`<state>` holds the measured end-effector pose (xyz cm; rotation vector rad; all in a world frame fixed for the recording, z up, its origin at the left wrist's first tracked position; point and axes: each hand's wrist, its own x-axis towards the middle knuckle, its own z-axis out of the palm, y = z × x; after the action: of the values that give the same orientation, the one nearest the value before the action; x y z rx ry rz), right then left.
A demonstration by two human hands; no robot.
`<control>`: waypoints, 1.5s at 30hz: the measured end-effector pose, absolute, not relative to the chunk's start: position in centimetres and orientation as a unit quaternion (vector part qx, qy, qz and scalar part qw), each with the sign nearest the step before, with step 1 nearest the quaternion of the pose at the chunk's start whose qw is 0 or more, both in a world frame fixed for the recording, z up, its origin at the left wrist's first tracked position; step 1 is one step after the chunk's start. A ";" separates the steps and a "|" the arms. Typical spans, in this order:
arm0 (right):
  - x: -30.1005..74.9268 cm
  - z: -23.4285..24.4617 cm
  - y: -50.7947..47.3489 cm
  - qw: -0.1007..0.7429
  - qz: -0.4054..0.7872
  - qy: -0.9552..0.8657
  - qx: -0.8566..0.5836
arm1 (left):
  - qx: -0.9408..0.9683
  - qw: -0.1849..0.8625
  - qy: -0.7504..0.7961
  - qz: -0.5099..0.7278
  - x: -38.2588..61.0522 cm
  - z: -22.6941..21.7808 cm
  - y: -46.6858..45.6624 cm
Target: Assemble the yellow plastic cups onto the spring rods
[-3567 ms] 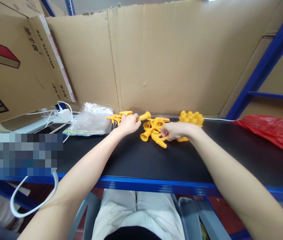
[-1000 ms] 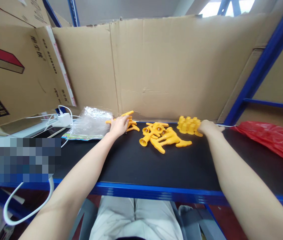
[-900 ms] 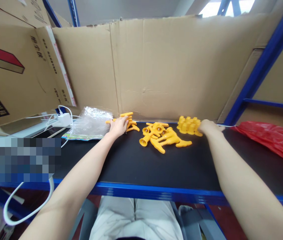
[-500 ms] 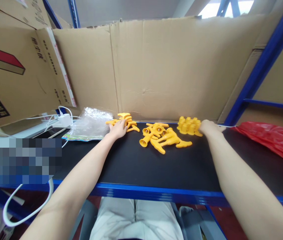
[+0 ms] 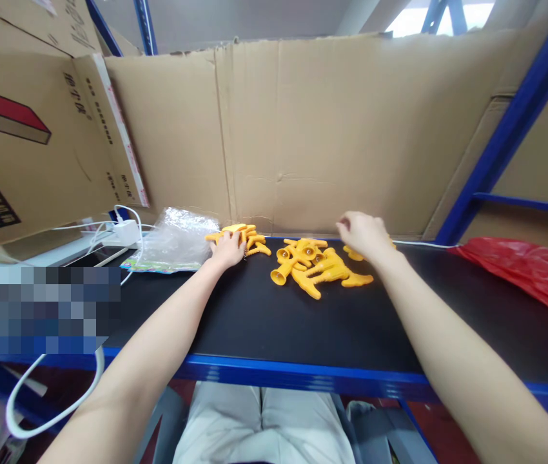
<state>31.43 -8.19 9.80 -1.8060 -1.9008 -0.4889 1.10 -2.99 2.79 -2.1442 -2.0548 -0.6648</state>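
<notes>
My left hand (image 5: 229,250) rests with its fingers spread over a small heap of yellow T-shaped plastic pieces (image 5: 257,246) at the back of the black tabletop. The fingers touch the heap and partly cover it. Above a cluster of yellow plastic pieces (image 5: 354,254) hovers my right hand (image 5: 363,233), its fingers curled inward. It hides most of that cluster, and what is inside the fingers, if anything, is out of sight. Between the hands lies a loose pile of yellow plastic parts (image 5: 334,267), some with funnel-like open ends.
A clear plastic bag (image 5: 175,240) lies left of my left hand, near a white charger (image 5: 127,232) with cables. A red plastic bag (image 5: 520,267) is at the right. Cardboard (image 5: 313,142) walls the back, and a blue rail (image 5: 303,374) edges the front.
My right hand has moved left from the right side of the yellow cluster to over it, covering most of it. My left hand has shifted only slightly on its heap.
</notes>
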 end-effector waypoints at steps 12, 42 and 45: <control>24.2 6.8 -11.1 0.095 0.109 -0.902 -0.407 | -0.705 0.029 -0.684 -0.187 0.7 2.5 -2.4; 26.0 8.2 -10.1 0.262 -0.163 -0.872 -0.380 | -0.836 0.160 -0.452 -0.267 5.4 6.3 -7.7; 26.0 7.9 -9.9 0.251 -0.195 -0.869 -0.380 | -0.817 0.164 -0.490 -0.254 5.5 6.3 -7.8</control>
<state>25.97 -9.93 7.87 -1.0354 -2.3642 -0.5298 5.49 -7.75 6.28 -2.3298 -1.3974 -0.7240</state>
